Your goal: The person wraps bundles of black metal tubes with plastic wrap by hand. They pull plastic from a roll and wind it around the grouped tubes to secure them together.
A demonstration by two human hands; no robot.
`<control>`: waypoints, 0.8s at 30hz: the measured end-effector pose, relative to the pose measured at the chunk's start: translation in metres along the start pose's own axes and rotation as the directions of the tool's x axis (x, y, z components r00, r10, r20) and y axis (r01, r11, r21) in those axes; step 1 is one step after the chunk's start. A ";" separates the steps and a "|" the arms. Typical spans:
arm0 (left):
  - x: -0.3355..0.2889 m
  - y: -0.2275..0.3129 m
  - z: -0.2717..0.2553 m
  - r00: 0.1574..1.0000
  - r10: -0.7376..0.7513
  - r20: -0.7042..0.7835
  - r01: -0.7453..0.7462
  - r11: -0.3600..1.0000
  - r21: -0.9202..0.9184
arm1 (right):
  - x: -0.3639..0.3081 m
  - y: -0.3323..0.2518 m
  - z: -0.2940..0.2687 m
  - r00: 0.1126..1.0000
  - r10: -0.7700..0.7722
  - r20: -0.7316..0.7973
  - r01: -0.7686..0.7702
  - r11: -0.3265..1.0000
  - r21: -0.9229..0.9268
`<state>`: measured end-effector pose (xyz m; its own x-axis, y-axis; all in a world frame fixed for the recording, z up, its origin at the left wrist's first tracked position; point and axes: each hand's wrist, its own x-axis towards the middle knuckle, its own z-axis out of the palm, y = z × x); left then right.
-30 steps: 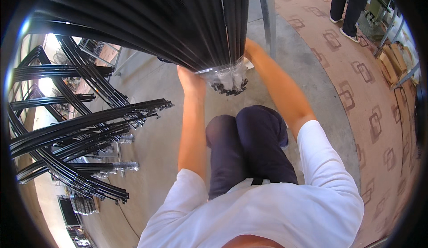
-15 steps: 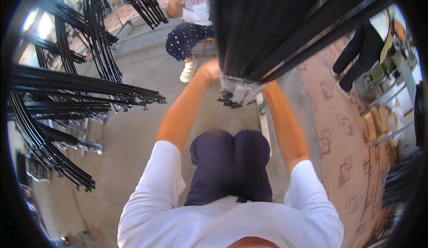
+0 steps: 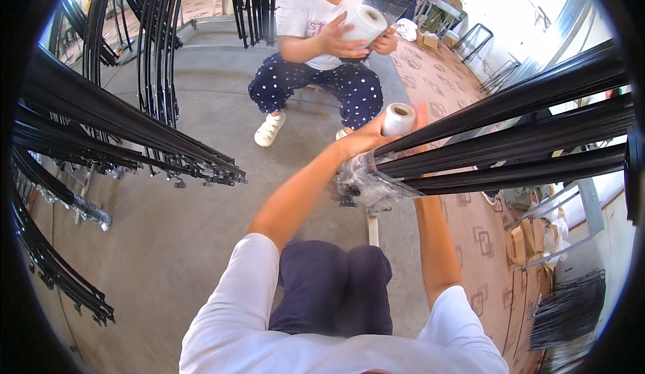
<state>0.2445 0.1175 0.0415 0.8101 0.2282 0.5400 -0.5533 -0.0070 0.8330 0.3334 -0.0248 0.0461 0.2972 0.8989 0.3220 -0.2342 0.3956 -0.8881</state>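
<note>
A bundle of long black bars (image 3: 510,145) slants in from the right, its near end wrapped in clear plastic film (image 3: 376,182). Just beyond that end stands a small white roll of stretch film (image 3: 398,120) with a brown core. My left hand (image 3: 366,135) is closed against the roll's left side. On its far right side is my right hand (image 3: 421,118), mostly covered by the bars and blurred; its grip does not show. Facing me, a seated person in dotted trousers holds a larger roll of film (image 3: 366,24) in both hands, beside another wrapped bundle end.
Bundles of black bars (image 3: 134,125) jut in from the left, ends toward me. More hang at the back (image 3: 252,4). Cardboard pieces (image 3: 527,243) and a metal frame stand at right, near a pile of thin black rods (image 3: 568,310). Patterned flooring borders the grey concrete.
My view has shifted, so the bundle now lies further right and the seated person shows more fully. The small film roll between my hands has come into sight.
</note>
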 end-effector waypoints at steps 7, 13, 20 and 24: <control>-0.020 0.028 -0.055 0.997 0.062 -0.052 -0.051 0.982 0.182 | 0.001 0.001 0.017 0.998 0.059 -0.028 -0.059 0.998 0.027; -0.085 0.077 -0.078 0.991 -0.120 0.065 0.115 0.990 0.080 | 0.024 -0.031 0.016 0.764 0.633 0.127 -0.645 0.753 0.126; -0.087 0.076 -0.072 0.993 -0.102 0.060 0.102 0.995 0.013 | -0.015 -0.031 0.054 0.957 0.266 0.118 -0.273 0.961 0.048; -0.092 0.086 -0.074 0.977 -0.110 0.185 0.115 0.993 -0.014 | -0.018 -0.020 0.048 0.975 0.017 0.222 -0.014 1.000 -0.015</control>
<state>0.1081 0.1682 0.0547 0.8881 0.0436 0.4577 -0.4591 0.0334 0.8877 0.2881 -0.0396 0.0740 0.0803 0.9249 0.3715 -0.2249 0.3800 -0.8973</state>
